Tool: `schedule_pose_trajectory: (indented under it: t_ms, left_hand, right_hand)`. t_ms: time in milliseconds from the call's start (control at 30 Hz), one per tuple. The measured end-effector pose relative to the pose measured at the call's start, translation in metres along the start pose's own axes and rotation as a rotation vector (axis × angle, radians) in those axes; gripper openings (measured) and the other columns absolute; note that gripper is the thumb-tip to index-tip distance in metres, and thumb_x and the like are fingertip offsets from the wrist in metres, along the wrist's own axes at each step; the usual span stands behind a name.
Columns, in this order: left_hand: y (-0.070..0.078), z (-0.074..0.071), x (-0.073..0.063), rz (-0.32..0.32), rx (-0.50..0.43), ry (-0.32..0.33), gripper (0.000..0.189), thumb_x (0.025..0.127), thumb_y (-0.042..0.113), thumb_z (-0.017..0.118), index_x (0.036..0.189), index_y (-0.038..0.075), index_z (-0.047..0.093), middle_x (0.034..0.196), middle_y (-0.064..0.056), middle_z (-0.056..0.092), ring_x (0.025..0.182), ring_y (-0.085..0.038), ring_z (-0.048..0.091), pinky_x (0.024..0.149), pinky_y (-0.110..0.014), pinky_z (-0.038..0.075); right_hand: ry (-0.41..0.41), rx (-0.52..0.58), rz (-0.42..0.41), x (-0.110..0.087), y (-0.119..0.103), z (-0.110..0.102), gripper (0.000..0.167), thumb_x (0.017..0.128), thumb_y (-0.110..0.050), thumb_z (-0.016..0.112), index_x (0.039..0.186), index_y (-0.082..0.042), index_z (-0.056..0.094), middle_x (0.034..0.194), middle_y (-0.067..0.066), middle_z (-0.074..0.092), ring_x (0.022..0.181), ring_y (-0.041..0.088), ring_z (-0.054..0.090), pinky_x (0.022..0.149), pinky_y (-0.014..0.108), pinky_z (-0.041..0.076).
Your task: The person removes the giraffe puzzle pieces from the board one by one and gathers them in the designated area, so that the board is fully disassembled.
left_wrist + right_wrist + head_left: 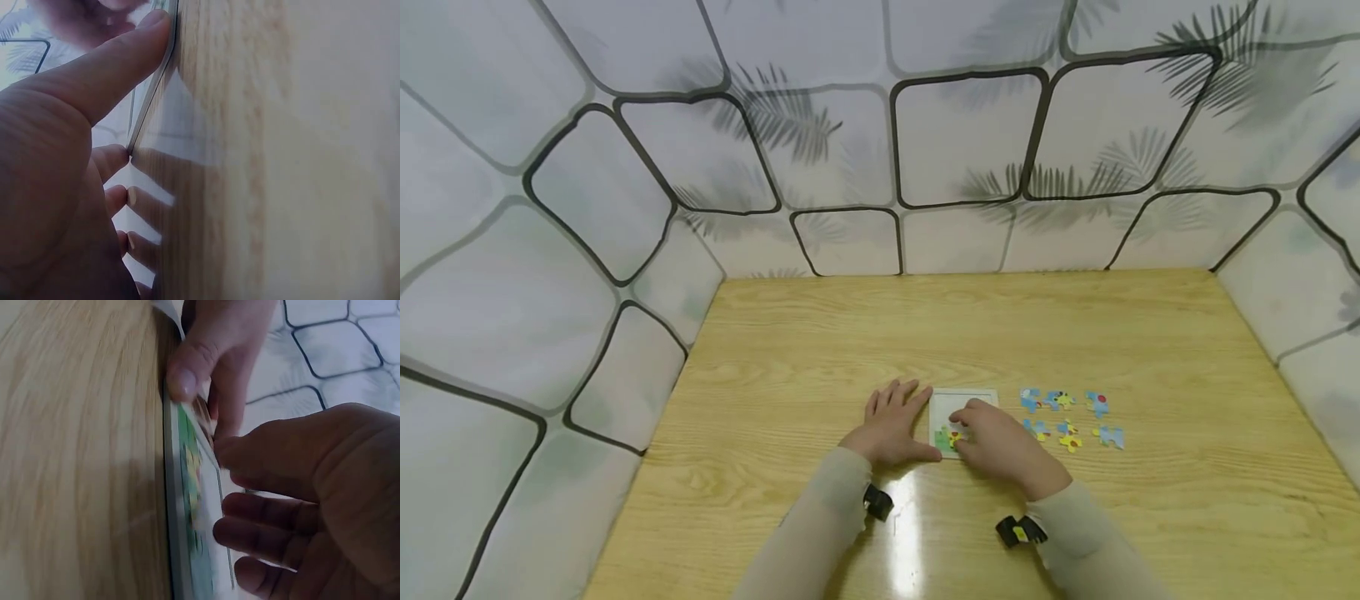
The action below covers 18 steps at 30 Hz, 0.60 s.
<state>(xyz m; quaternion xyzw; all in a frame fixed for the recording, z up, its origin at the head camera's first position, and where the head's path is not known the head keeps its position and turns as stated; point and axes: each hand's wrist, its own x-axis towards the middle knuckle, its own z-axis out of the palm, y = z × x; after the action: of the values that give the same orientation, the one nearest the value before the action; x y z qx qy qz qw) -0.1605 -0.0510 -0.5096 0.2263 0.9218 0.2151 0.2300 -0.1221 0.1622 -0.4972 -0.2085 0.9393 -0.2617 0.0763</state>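
A shallow white puzzle tray (pixel 943 407) lies on the table with green and yellow pieces (pixel 942 439) along its near side. My left hand (pixel 891 432) spreads flat at the tray's left edge, its thumb (pixel 125 65) resting on the near corner and its other fingers on the tabletop. Over the tray, my right hand (pixel 1006 446) bends downward and pinches a thin puzzle piece (pixel 200 432), which stands tilted above the laid pieces. The picture on that piece is mostly hidden by the fingers.
To the right of the tray, several loose jigsaw pieces (pixel 1097 404) in blue, yellow and red lie in two rows on the wooden table (pixel 820 333). Patterned cloth walls (pixel 842 175) rise at the back and sides. Each wrist carries a small black camera (pixel 877 502).
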Motion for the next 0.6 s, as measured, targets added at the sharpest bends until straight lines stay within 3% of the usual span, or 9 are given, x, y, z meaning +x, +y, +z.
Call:
schedule_pose_trajectory:
  t_ms: [267,600]
  left_hand:
    - [-0.001,-0.001,-0.003,0.004,-0.018,-0.006,0.102,0.084,0.061,0.074,0.163,0.027,0.018,0.169,-0.003,0.007,0.155,-0.031,-0.004,0.122,-0.055,-0.002]
    - [-0.002,-0.002,-0.002,0.015,-0.015,0.003,0.103,0.083,0.061,0.075,0.163,0.026,0.02,0.169,-0.004,0.009,0.155,-0.032,-0.002,0.122,-0.055,-0.001]
  right_hand:
    - [-0.069,-0.051,0.002,0.013,-0.013,0.009,0.036,0.082,-0.003,0.07,0.118,0.002,0.07,0.099,0.006,0.06,0.088,0.019,0.058,0.082,0.039,0.053]
    - [-0.146,0.048,0.086,0.024,-0.014,0.01,0.026,0.082,-0.002,0.071,0.107,0.0,0.067,0.099,0.005,0.058,0.089,0.019,0.059,0.084,0.042,0.053]
